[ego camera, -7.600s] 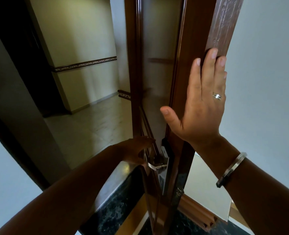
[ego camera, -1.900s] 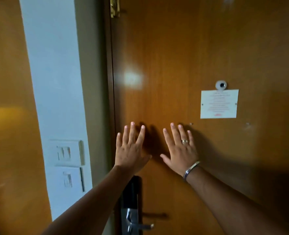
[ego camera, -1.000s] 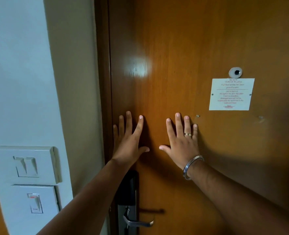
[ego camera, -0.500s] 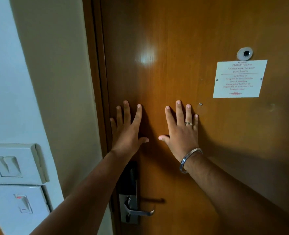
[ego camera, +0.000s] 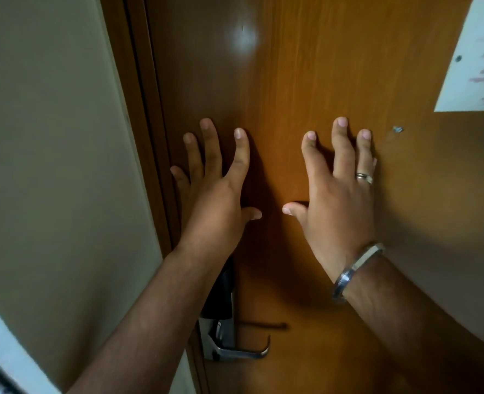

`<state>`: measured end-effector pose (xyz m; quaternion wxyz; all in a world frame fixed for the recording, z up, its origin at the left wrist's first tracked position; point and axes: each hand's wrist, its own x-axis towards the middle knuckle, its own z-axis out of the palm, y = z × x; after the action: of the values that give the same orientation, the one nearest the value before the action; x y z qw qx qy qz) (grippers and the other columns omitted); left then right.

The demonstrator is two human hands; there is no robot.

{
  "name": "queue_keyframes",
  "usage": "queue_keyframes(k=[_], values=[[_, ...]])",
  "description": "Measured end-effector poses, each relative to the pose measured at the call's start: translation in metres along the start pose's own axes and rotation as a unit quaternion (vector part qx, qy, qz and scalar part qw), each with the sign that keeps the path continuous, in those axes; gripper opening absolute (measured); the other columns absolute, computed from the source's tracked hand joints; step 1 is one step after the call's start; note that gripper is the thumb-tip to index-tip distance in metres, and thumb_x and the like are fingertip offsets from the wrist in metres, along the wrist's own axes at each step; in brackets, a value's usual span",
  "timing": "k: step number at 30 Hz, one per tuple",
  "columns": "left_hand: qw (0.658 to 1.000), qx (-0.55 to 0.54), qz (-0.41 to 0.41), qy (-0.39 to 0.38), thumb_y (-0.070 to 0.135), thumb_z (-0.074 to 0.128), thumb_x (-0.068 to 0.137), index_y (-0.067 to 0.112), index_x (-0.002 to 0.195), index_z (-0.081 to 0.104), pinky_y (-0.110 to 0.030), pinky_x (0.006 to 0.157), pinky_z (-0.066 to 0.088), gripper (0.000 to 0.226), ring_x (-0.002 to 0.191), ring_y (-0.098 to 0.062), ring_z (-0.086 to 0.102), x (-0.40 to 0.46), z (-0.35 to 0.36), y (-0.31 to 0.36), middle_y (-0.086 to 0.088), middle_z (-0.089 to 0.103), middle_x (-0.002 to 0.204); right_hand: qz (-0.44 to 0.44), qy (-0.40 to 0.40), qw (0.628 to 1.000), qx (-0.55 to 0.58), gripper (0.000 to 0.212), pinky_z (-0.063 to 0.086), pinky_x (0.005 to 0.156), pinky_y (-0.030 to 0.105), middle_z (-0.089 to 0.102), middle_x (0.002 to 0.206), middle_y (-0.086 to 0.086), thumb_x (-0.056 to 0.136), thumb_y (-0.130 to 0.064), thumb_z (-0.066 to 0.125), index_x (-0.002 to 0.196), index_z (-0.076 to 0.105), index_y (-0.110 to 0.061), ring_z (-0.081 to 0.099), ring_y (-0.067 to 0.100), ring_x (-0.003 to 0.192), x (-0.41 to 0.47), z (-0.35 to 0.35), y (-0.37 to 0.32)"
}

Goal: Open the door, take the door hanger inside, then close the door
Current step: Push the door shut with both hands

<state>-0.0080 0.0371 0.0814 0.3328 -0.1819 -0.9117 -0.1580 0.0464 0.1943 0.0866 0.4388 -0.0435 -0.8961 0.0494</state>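
Pressing glossy wooden door point(ego camera: 306, 66), splayed hands point(ego camera: 215, 200)

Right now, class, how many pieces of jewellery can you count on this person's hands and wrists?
2. A ring sits on a finger of the right hand, and a metal bangle circles the right wrist. The left hand shows none, though palm sides are hidden against the door.

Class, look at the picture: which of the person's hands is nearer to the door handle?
Left. The left hand lies flat on the door almost straight above the handle; the right hand is pressed further along the door.
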Motion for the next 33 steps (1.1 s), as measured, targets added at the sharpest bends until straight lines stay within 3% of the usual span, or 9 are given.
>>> queue_keyframes(k=[4,9,12,16,20,24,27,30,33], values=[[1.000,-0.013,0.003,0.022,0.039,0.087,0.065,0.040,0.148,-0.028,-0.064,0.109,-0.008,0.142,0.137,-0.030,-0.038,0.004,0.009,-0.006,-0.002,-0.039,0.155,0.006,0.027,1.000,0.008,0.111,0.017,0.115,0.057,0.014,0.163,0.016,0.061,-0.028,0.092,0.152,0.029,-0.022,0.004,0.042,0.149,0.002,0.009,0.000],[1.000,-0.009,-0.017,-0.016,0.041,0.085,0.071,0.048,0.134,-0.042,-0.056,0.111,-0.013,0.141,0.136,-0.026,-0.044,-0.002,0.000,-0.003,0.001,-0.048,0.148,-0.013,-0.026,0.999,-0.027,0.108,0.013,0.119,0.055,-0.001,0.166,0.013,0.076,-0.040,0.082,0.157,0.013,-0.025,-0.006,0.039,0.150,-0.001,0.001,0.002],[1.000,-0.008,-0.016,-0.025,0.041,0.084,0.073,0.047,0.136,-0.040,-0.054,0.114,-0.013,0.139,0.138,-0.025,-0.043,-0.005,-0.007,-0.003,0.001,-0.046,0.152,-0.035,-0.035,0.997,-0.062,0.106,0.015,0.119,0.055,-0.005,0.165,0.013,0.081,-0.052,0.074,0.157,0.006,-0.024,-0.006,0.040,0.150,-0.003,-0.002,0.007],[1.000,0.008,-0.009,-0.022,0.044,0.081,0.076,0.044,0.143,-0.033,-0.053,0.117,-0.010,0.132,0.142,-0.025,-0.039,-0.008,-0.009,-0.005,-0.001,-0.039,0.157,-0.051,-0.008,0.994,-0.095,0.102,0.018,0.117,0.059,0.004,0.165,0.017,0.081,-0.058,0.068,0.156,0.012,-0.018,0.003,0.044,0.150,-0.005,0.008,0.013],[1.000,0.023,0.010,-0.012,0.067,0.058,0.086,0.041,0.142,-0.037,-0.047,0.112,-0.025,0.113,0.139,-0.025,-0.042,-0.011,0.001,-0.014,-0.002,-0.044,0.153,-0.070,0.040,0.990,-0.112,0.092,0.007,0.120,0.059,0.003,0.165,0.017,0.090,-0.064,0.048,0.157,0.007,-0.016,-0.002,0.042,0.150,-0.006,0.033,0.021],[0.999,0.010,0.032,-0.010,0.082,0.032,0.083,0.043,0.138,-0.041,-0.042,0.107,-0.034,0.100,0.135,-0.023,-0.048,-0.008,0.013,-0.026,0.000,-0.051,0.145,-0.081,0.104,0.985,-0.112,0.090,-0.002,0.121,0.055,0.000,0.164,0.016,0.091,-0.067,0.037,0.158,0.004,-0.016,-0.007,0.040,0.150,-0.003,0.058,0.029],[0.998,0.007,0.054,0.018,0.085,0.024,0.081,0.040,0.144,-0.034,-0.042,0.108,-0.035,0.097,0.136,-0.023,-0.047,-0.002,0.026,-0.034,-0.004,-0.048,0.148,-0.089,0.167,0.976,-0.111,0.090,-0.003,0.122,0.054,0.004,0.165,0.015,0.090,-0.068,0.034,0.158,0.007,-0.016,-0.003,0.039,0.151,0.002,0.077,0.033],[0.995,0.027,0.068,0.061,0.084,0.021,0.083,0.034,0.152,-0.021,-0.043,0.112,-0.027,0.095,0.141,-0.025,-0.039,-0.002,0.037,-0.039,-0.008,-0.028,0.160,-0.090,0.197,0.970,-0.109,0.090,-0.003,0.122,0.053,0.000,0.165,0.014,0.089,-0.069,0.033,0.158,0.009,-0.016,0.001,0.039,0.151,0.005,0.089,0.036],[0.997,0.035,0.060,0.019,0.087,0.017,0.081,0.037,0.147,-0.030,-0.044,0.109,-0.032,0.095,0.137,-0.025,-0.045,-0.003,0.033,-0.037,-0.004,-0.047,0.152,-0.087,0.176,0.974,-0.110,0.090,-0.002,0.122,0.053,-0.001,0.165,0.013,0.090,-0.068,0.033,0.158,0.007,-0.016,0.000,0.039,0.151,0.001,0.087,0.034]])
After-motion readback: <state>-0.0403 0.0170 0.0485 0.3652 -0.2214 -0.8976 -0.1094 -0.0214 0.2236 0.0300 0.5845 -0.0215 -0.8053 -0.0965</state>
